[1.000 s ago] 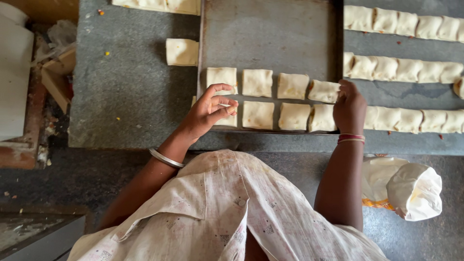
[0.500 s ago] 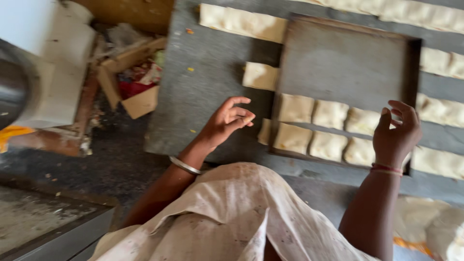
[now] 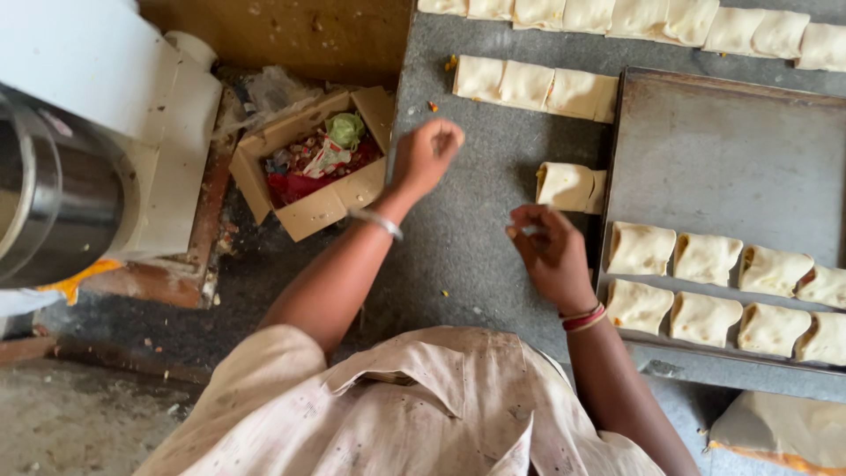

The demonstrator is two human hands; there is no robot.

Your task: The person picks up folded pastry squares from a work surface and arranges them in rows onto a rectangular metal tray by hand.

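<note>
I am standing over a grey stone tabletop (image 3: 476, 229) that is carrying everything described here. At the far left, a large white and steel machine (image 3: 79, 150) is occupying the floor beside the tabletop. On the right, a rectangular metal tray (image 3: 731, 150) is lying flat on the tabletop; two rows of folded dough parcels (image 3: 705, 291) are filling its near end, while its far half is showing bare metal. Off the tabletop's left edge, an open cardboard box (image 3: 308, 167) of mixed scraps is sitting on the floor. Along the far edge, a row of dough parcels (image 3: 634, 18) is lying side by side, and a shorter row of three (image 3: 529, 84) is lying just in front of it. One single dough parcel (image 3: 568, 187) is lying on the tabletop, touching the tray's left rim.

My right hand (image 3: 551, 256) is hovering just near this single parcel, fingers (image 3: 529, 220) loosely curled and holding nothing. My left hand (image 3: 427, 154) is raised over the tabletop's left edge, fingers bent inward into a loose fist; I cannot tell whether they are holding anything. A metal bangle (image 3: 377, 222) is circling my left wrist, and red bands (image 3: 583, 317) are circling my right.
</note>
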